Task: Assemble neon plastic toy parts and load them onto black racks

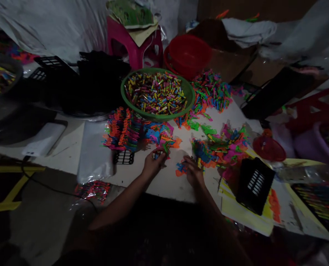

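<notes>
My left hand is closed round small coloured plastic pieces, with green and pink parts showing at its fingertips. Fingers bent, my right hand is low over the table beside some blue and orange plastic pieces; what it pinches is too dark to make out. Just beyond the right hand lies a loose heap of bright plastic pieces, some with short yellow sticks. Another pile of flat coloured pieces is ahead of my left hand. Rows of stacked pieces stand to its left, by a black plastic grid.
A green basin full of small wrapped sticks stands at the back, before red basins and a pink stool. Clear plastic bags and a white power bank lie left. A black slotted tray rests on yellow sheets right.
</notes>
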The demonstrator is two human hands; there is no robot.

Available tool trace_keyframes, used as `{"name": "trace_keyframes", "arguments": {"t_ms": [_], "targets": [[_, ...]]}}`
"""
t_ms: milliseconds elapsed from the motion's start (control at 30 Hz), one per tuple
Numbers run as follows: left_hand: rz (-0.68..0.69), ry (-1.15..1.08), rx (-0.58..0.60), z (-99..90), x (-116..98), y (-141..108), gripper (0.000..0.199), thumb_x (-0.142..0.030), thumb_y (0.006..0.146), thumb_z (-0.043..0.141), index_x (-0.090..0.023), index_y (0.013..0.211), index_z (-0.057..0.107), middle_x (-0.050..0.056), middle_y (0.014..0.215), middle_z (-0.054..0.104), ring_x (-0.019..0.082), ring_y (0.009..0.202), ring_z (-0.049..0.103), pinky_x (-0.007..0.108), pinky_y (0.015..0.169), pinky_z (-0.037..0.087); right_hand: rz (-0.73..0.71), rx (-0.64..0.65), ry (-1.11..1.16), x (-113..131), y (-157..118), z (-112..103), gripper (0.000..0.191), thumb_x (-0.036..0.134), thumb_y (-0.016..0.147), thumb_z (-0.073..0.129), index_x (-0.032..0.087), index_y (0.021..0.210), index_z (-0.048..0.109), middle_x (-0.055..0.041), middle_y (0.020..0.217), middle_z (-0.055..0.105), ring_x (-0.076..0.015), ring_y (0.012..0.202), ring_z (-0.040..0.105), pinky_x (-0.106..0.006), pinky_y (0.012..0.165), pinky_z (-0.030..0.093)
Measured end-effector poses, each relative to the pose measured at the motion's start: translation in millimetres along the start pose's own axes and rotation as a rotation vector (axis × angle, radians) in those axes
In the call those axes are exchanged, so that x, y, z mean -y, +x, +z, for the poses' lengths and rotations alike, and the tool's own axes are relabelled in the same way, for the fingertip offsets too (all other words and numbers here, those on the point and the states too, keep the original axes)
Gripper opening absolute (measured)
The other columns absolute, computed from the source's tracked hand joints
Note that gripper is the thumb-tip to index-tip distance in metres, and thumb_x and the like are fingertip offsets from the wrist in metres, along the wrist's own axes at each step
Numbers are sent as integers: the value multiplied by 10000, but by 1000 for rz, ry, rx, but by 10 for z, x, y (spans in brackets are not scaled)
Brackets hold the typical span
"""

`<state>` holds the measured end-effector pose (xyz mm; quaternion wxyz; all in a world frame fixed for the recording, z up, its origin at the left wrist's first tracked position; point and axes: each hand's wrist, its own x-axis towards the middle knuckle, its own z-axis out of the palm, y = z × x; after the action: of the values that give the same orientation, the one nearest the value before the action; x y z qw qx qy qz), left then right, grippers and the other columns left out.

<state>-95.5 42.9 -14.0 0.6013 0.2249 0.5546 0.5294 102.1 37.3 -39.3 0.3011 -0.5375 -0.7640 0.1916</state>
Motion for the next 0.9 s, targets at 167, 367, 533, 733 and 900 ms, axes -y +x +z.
{"name": "trace_keyframes", "arguments": {"t_ms": [167,367,533,733,900], "targets": [[127,119,-62,-116,-47,-151,405,-368,609,705,-164,952,632,34,718,639,113,588,580,159,426,413,359,-203,-97,112,-131,-125,277,368,784,473,182,932,615,-106,965,627,-223,914,567,-393,829,451],[-74,255,236,11,226,-455,434,-395,663,665,-147,1014,610,13,576,618,107,442,570,158,358,389,432,-57,-185,268,-58,9,238,421,662,621,193,731,608,-83,869,589,-232,856,541,-367,791,447],[-68,303,362,128,343,-455,418,-357,665,665,-150,1024,608,4,550,610,101,436,567,157,358,414,466,12,-100,378,-64,7,166,318,680,586,194,788,599,-68,858,595,-205,829,553,-324,763,442],[-2,292,289,60,368,-452,419,-390,674,649,-148,1013,606,6,595,611,106,449,567,185,378,446,511,69,62,468,-180,-43,215,340,556,684,200,604,529,-27,726,560,-191,754,535,-320,717,429],[-47,51,230,89,274,-510,452,-395,644,678,-141,1002,571,7,654,614,119,520,586,208,439,469,575,184,722,607,-143,-94,237,415,677,600,191,645,527,36,593,524,-111,577,498,-244,564,417]]}}
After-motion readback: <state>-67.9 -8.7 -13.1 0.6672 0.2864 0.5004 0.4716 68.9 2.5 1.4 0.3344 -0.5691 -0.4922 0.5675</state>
